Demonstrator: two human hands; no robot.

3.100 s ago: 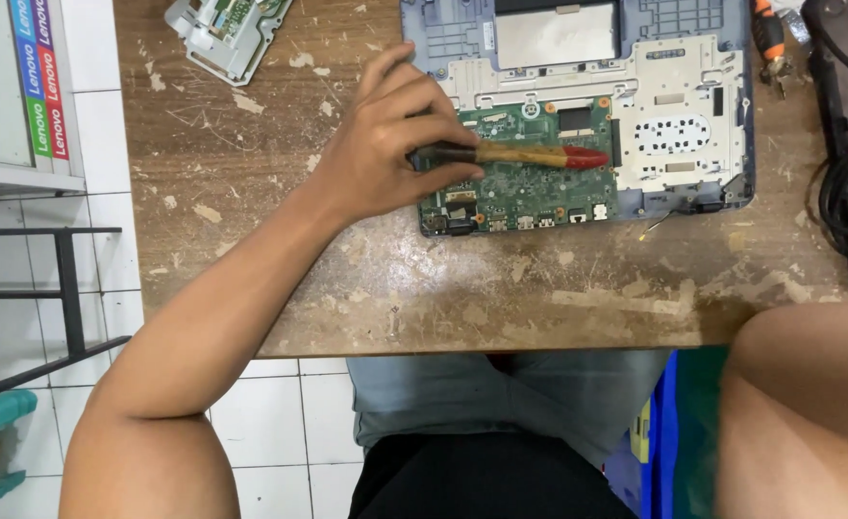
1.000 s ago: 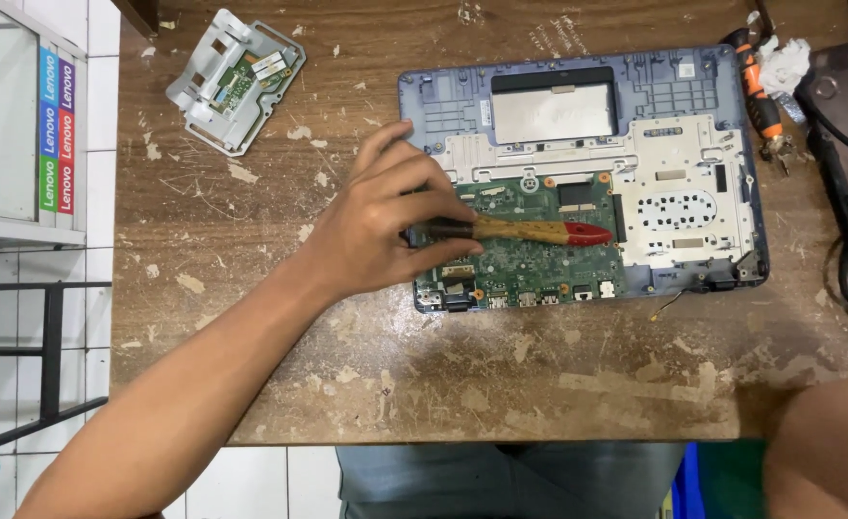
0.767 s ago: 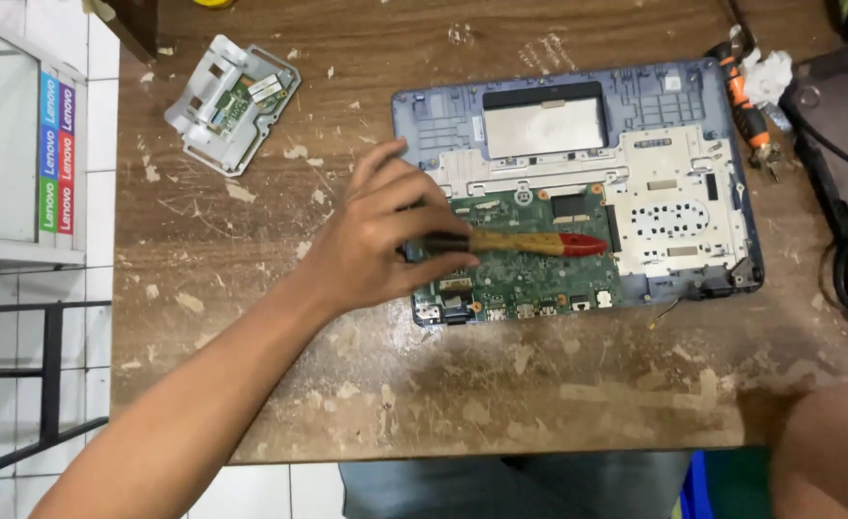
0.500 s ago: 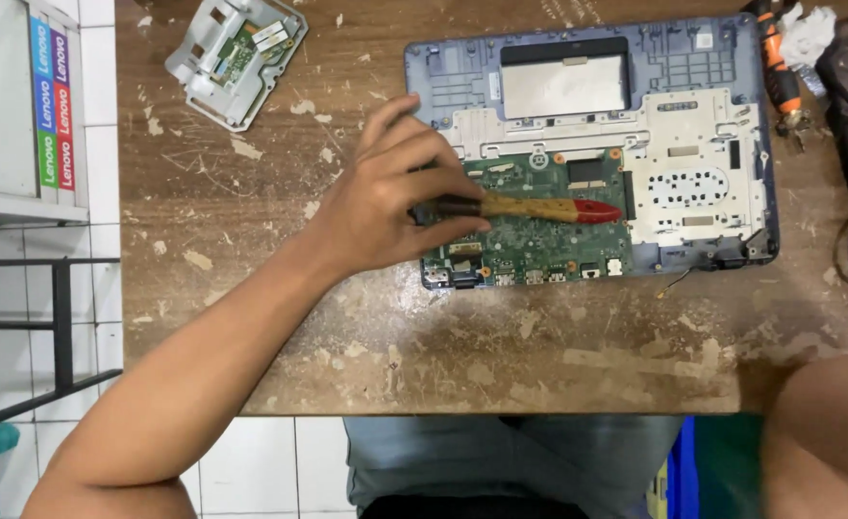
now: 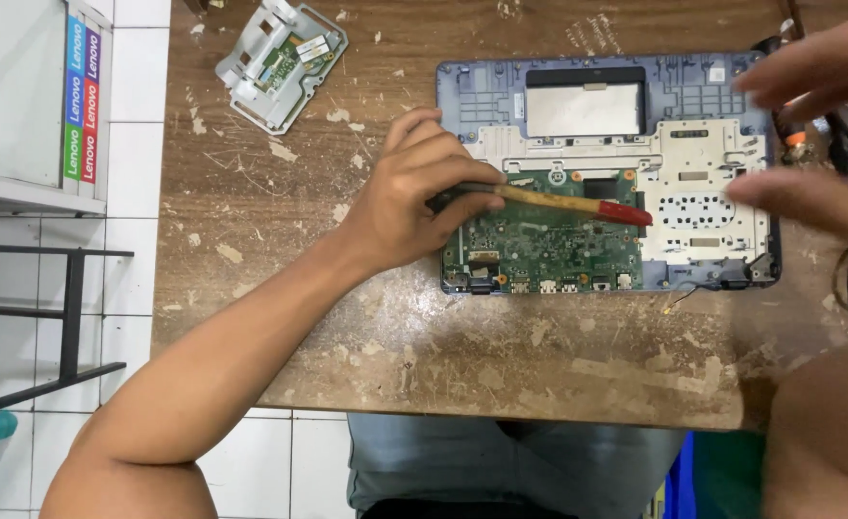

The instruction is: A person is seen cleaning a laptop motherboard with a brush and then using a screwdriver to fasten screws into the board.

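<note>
Right hand (image 5: 809, 135) blurred, cut off at frame edge, fingers spread, empty. Left hand (image 5: 414, 207) grips brush (image 5: 559, 202) over green board (image 5: 539, 245) in opened laptop shell (image 5: 597, 96). Detached part (image 5: 280, 60) lies well apart.

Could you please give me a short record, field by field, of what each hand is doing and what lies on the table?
left hand: grips a wooden-handled brush with a red end, laid across the green circuit board
right hand: blurred, open, empty, over the case's right edge
opened laptop case: blue-grey, lying flat
loose part: small grey module, far left corner
table: worn wood with pale chips
</note>
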